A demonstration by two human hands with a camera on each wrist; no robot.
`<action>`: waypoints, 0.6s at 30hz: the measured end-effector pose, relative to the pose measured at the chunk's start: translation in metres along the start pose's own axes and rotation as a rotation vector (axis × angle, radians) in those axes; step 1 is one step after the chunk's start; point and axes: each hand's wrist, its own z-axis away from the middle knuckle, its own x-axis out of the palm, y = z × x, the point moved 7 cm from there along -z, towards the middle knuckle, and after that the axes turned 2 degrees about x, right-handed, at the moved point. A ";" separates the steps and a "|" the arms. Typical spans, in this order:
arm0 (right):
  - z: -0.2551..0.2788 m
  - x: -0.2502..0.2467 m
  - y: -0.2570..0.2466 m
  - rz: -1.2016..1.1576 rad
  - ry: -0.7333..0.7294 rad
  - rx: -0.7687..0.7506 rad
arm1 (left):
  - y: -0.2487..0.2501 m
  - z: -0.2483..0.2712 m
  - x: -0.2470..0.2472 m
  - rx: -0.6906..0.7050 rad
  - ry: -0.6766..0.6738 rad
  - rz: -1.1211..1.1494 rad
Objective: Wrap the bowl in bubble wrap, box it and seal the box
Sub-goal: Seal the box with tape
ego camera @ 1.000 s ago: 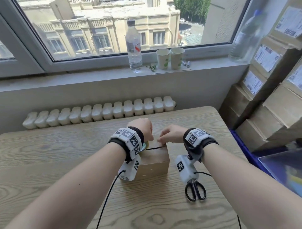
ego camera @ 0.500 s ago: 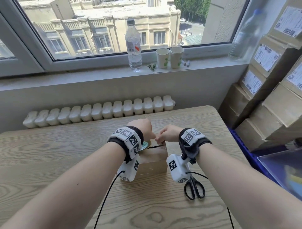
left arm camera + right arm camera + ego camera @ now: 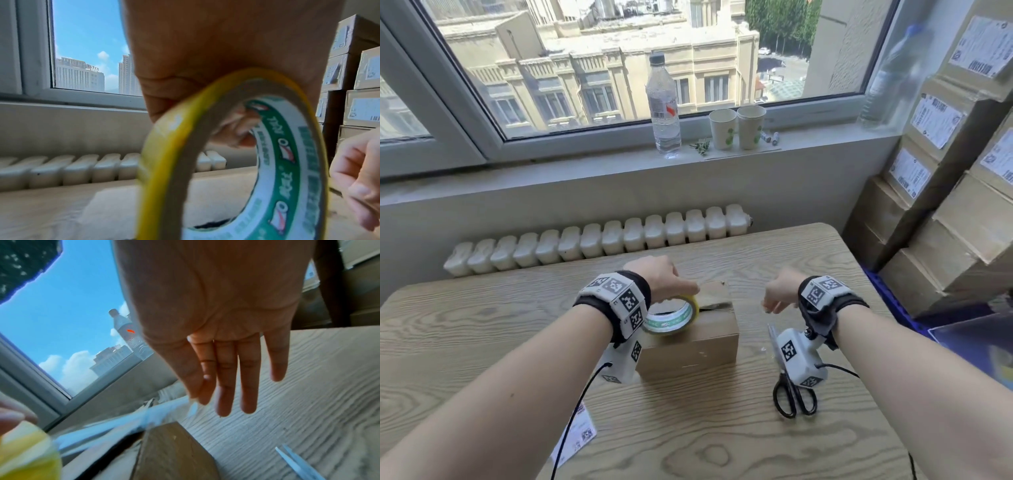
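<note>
A small brown cardboard box stands mid-table, a dark gap showing along its top seam. The bowl is hidden. My left hand grips a yellow tape roll on edge over the box's top left; fingers curl through its green-printed core. My right hand hovers right of the box, apart from it. In the right wrist view its thumb and forefinger pinch the end of a clear tape strip stretched back to the roll, above the box corner.
Black-handled scissors lie on the table right of the box, under my right wrist. A printed label lies front left. Stacked cartons line the right side. A bottle and two paper cups stand on the sill.
My right hand has moved right, away from the box top, drawing tape off the roll. The roll in my left hand now shows clearly above the box.
</note>
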 end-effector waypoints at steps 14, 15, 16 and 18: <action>-0.018 0.015 -0.006 -0.103 -0.057 -0.010 | 0.017 0.001 -0.002 -0.066 -0.015 -0.177; -0.020 0.016 -0.006 -0.100 -0.064 -0.006 | 0.018 -0.001 -0.001 -0.061 -0.019 -0.182; -0.021 0.016 -0.006 -0.098 -0.074 -0.004 | 0.020 -0.001 -0.001 -0.044 -0.025 -0.192; -0.021 0.015 -0.006 -0.114 -0.100 0.009 | 0.027 -0.003 0.004 0.013 -0.052 -0.212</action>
